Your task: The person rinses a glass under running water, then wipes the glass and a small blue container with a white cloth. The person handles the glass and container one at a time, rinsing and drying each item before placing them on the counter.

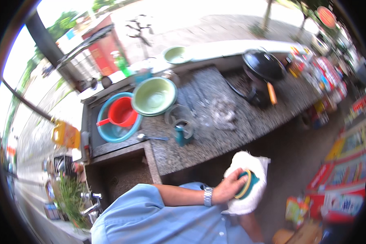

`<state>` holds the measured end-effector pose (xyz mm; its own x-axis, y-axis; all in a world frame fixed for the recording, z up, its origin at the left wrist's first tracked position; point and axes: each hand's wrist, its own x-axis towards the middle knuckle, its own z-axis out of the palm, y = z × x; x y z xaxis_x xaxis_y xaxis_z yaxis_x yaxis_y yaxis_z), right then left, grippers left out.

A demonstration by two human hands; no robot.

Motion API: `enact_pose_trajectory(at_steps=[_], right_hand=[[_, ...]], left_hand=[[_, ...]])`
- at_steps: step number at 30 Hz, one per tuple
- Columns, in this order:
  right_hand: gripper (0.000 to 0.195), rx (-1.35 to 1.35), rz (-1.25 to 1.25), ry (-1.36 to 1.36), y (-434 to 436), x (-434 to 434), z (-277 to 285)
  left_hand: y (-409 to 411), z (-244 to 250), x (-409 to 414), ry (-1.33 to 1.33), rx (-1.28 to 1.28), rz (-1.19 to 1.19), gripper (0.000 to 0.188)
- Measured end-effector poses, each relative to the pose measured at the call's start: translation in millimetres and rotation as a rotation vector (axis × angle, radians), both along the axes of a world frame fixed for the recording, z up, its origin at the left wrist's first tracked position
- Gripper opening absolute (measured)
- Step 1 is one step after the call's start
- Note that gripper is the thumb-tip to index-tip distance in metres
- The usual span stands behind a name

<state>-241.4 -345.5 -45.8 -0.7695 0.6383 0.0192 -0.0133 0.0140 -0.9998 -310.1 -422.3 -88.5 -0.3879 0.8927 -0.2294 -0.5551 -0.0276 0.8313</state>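
Note:
My left hand (pixel 225 189), with a metal-band watch on the wrist, grips a teal cup (pixel 242 191) by its side. The cup is tilted, its yellowish rim towards my fingers. Behind and around it bunches a white cloth (pixel 245 164), held up in front of my blue shirt. My right forearm (pixel 252 224) rises from below into this cloth, which hides the right hand. Nearby on the speckled stone counter (pixel 174 161) stands another teal cup (pixel 183 137). A metal spoon (pixel 154 138) with a blue handle lies left of it.
A stone sink (pixel 152 158) opens at the left. Beyond it are a blue basin (pixel 102 129) holding a red dipper (pixel 123 111), and stacked green bowls (pixel 155 96). Blurred clear items (pixel 224 113) lie mid-counter. A lidded black wok (pixel 263 65) stands right; printed packages (pixel 338 174) fill the right side.

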Motion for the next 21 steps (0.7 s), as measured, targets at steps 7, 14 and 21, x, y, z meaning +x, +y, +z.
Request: enact_pose_trajectory(at_steps=[7, 14, 21], right_hand=[[0.031, 0.136, 0.101, -0.054, 2.1, -5.0, 1.0], [0.028, 0.290, 0.123, -0.124, 15.3, -8.9, 24.5], [0.026, 0.402, 0.208, -0.138, 16.2, -35.0, 48.8]], left_hand=[[18.5, -13.5, -18.2, 0.037, -0.221, 0.295, 0.045], [9.4, -30.0, -48.9, -0.083, -0.256, 0.300, 0.034], [1.4, -7.5, -42.3, -0.007, -0.147, 0.092, 0.047]])
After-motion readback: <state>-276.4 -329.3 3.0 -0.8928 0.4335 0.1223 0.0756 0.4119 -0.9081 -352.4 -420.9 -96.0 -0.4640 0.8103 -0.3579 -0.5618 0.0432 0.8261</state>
